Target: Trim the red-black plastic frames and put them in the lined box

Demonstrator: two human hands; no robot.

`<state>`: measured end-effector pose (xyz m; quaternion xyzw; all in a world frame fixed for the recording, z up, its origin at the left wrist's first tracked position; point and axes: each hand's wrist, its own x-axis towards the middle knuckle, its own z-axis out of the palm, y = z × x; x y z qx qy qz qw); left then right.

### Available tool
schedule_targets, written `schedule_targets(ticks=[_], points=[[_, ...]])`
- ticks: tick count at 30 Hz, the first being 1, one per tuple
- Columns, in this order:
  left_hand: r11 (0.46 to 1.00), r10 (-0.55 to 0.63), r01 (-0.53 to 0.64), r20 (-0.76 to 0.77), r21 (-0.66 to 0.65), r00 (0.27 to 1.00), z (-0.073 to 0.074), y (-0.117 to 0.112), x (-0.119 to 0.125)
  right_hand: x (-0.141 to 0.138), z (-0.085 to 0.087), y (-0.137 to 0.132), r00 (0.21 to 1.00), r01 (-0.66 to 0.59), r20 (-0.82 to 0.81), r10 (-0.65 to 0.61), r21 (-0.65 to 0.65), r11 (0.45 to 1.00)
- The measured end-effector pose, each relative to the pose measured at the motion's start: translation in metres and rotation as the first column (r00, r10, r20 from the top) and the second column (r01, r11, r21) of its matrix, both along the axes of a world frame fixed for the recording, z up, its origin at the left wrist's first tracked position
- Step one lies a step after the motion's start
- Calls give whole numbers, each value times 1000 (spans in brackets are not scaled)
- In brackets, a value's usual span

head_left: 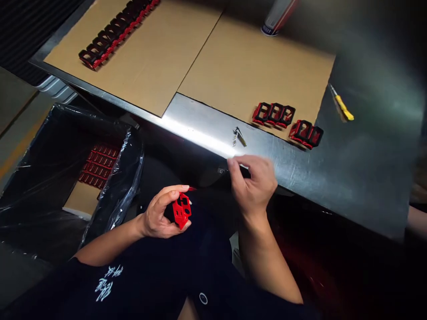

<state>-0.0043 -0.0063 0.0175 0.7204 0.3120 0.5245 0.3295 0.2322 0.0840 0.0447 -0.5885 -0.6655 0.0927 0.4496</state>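
My left hand point(163, 213) grips a red plastic part point(182, 211) with cut-out openings, holding it by its edges between thumb and fingers in front of my body. Off to the right, my right hand point(253, 184) is raised near the table's front edge, thumb and forefinger pinched together; anything between them is too small to make out. Just beyond those fingertips, a nail clipper point(240, 137) lies on the bare metal. Farther right, red-and-black parts stand in a group point(274, 114) and a smaller group point(306, 134) on the cardboard's near edge.
A long row of red-and-black parts point(115, 35) lines the cardboard point(150, 62) at far left. A spray can point(275, 20) stands at the back, and a yellow-handled tool point(343, 106) lies right. Below left, a plastic-lined bin point(40, 164) holds red parts point(100, 164).
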Motion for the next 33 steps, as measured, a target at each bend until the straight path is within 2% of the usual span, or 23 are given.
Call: schedule_targets(ticks=[1,2,4,5,8,13,19,25,33], points=[[1000,2,-2,-16,21,1000,0,1,0,-6,8,-19,985,-140,-123,124,-136,981],[999,3,-1,-31,45,1000,0,2,0,-11,15,-36,934,-315,-256,248,-267,911],[995,15,-10,-53,94,999,-1,4,1,-20,26,-63,839,-509,-417,350,-375,775],[993,23,-15,-60,120,998,-1,6,2,-25,29,-72,811,-554,-453,371,-387,737],[983,30,-12,-98,182,995,-3,10,6,-34,31,-83,819,-538,-454,350,-397,744],[968,23,11,-133,251,991,-6,15,8,-39,30,-81,866,-450,-427,261,-436,779],[967,28,20,-183,255,983,-5,12,7,-39,32,-81,880,-425,-412,236,-464,777],[970,52,8,-236,244,970,-1,10,6,-36,31,-81,845,-494,-473,250,-511,703],[968,23,39,-243,249,970,2,12,8,-26,29,-84,789,-581,-566,240,-558,593]])
